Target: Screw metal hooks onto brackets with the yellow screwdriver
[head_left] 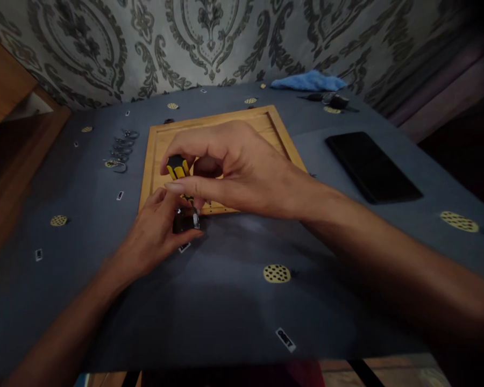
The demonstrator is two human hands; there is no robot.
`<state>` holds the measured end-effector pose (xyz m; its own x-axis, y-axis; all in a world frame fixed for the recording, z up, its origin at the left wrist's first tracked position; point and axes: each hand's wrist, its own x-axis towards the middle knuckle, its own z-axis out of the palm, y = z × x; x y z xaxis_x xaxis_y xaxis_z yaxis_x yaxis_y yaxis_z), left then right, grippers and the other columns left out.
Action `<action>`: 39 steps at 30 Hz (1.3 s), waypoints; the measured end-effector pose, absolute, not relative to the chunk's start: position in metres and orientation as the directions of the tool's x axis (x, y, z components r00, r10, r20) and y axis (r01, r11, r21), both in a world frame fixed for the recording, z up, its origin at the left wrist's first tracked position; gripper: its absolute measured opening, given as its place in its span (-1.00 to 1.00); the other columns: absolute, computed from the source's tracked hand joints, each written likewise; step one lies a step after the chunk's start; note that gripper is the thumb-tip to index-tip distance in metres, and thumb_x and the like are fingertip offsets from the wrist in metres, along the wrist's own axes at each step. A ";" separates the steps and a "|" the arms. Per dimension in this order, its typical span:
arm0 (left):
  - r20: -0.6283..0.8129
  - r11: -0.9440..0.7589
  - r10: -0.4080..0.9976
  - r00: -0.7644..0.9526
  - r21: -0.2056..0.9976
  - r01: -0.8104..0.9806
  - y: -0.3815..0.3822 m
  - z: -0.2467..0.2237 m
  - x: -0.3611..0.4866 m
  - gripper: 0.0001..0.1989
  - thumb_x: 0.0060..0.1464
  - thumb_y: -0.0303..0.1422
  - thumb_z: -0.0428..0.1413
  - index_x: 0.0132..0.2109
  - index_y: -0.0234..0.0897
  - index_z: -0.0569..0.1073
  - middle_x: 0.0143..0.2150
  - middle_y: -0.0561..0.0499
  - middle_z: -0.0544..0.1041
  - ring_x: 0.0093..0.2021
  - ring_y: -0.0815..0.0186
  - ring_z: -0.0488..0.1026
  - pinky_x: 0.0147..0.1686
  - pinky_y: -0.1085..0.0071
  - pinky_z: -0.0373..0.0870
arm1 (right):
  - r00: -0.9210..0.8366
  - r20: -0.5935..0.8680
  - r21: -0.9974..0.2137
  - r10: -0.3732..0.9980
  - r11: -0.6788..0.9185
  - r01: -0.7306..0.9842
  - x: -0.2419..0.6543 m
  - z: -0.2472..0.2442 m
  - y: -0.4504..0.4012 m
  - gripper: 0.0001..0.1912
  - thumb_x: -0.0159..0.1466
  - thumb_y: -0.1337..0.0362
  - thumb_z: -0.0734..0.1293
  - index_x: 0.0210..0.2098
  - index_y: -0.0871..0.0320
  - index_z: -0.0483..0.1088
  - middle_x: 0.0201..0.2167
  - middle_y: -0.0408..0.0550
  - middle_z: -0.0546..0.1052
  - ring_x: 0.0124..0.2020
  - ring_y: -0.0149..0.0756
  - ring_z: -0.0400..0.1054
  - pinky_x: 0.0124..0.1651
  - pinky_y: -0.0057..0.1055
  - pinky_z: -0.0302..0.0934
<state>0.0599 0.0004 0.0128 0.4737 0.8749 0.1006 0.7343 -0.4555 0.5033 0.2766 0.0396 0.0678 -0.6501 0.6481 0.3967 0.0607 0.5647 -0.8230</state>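
My right hand (242, 166) is closed around the yellow and black handle of a screwdriver (178, 167), which points down at the near edge of a wooden board (262, 121). Below it, my left hand (157, 226) curls at the board's near left part, thumb and fingers around a small shiny metal hook (196, 219). The hook stands at the board's edge, under the screwdriver. My fingers partly cover the screwdriver's tip and the hook. Small dark holes show along the board's near edge.
Several metal hooks (121, 148) lie in a row left of the board. To the right is a black phone-like slab (373, 166). A dark tool (334, 100) and a blue cloth (308, 80) lie at the back right. A wooden cabinet (8, 86) stands at the left.
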 end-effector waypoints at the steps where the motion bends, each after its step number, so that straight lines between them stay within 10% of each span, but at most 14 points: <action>1: 0.103 -0.459 0.873 0.477 0.506 0.730 0.001 0.013 0.060 -0.63 0.16 -0.21 0.30 0.03 -0.10 0.35 -0.07 -0.04 0.62 0.04 -0.05 0.55 0.08 -0.05 0.54 | -0.640 0.393 -0.825 0.660 0.560 0.072 0.276 0.067 0.039 -0.91 0.42 0.26 0.42 -0.14 0.15 0.48 -0.36 -0.19 0.57 -0.36 -0.43 0.46 -0.31 -0.51 0.30; 9: 0.133 -0.480 0.866 0.482 0.488 0.729 -0.001 0.007 0.057 -0.65 0.21 -0.18 0.29 0.03 -0.09 0.36 -0.01 -0.03 0.63 0.10 -0.04 0.55 0.12 -0.01 0.52 | -0.597 0.428 -0.788 0.679 0.603 0.121 0.271 0.060 0.038 -0.65 0.45 -0.02 0.41 -0.26 0.13 0.38 -0.46 -0.19 0.46 -0.33 -0.35 0.40 -0.31 -0.46 0.21; 29: 0.131 -0.448 0.883 0.451 0.524 0.724 -0.001 0.008 0.059 -0.61 0.17 -0.20 0.33 0.05 -0.13 0.39 -0.04 -0.05 0.60 0.03 -0.01 0.55 0.03 0.03 0.51 | -0.466 0.597 -0.693 0.653 0.712 0.111 0.266 0.046 0.045 -0.69 0.49 0.09 0.33 -0.29 0.10 0.23 -0.44 -0.27 0.25 -0.49 -0.46 0.05 -0.41 -0.41 -0.01; 39: 0.133 -0.465 0.873 0.469 0.517 0.719 -0.001 0.011 0.059 -0.61 0.16 -0.23 0.33 0.06 -0.12 0.38 -0.07 -0.04 0.61 0.05 -0.03 0.57 0.05 -0.01 0.54 | -0.373 0.580 -0.713 0.724 0.673 0.198 0.267 0.054 0.034 -0.74 0.50 0.20 0.33 -0.31 0.09 0.24 -0.44 -0.26 0.30 -0.36 -0.43 0.28 -0.25 -0.47 0.22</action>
